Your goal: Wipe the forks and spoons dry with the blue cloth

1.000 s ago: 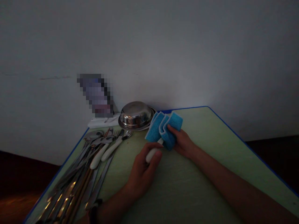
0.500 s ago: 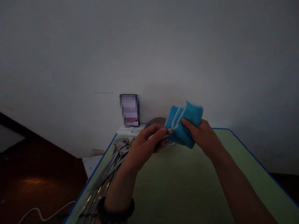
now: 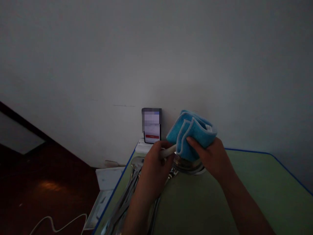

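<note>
My left hand (image 3: 156, 160) is closed around a pale, rounded handle (image 3: 168, 151), whose far end goes in behind the cloth. What that handle belongs to is hidden. A folded blue cloth (image 3: 195, 133) with light edging is gripped in my right hand (image 3: 212, 153), thumb on its front face. Both hands are above the table, close together, with the cloth meeting the handle between them. Behind and below the cloth, shiny round metal ware (image 3: 190, 167) is partly covered.
Long metal utensils (image 3: 129, 192) lie along the left side of the green table (image 3: 195, 202), which has a blue edge. A phone (image 3: 152, 127) leans on the wall above a white object (image 3: 143, 147). An open white box (image 3: 107, 179) and a white cable (image 3: 52, 225) are at lower left.
The view has shifted, so the table and phone sit lower and further right. The cloth has spread open more around the handle's end, and more of the pale handle shows.
</note>
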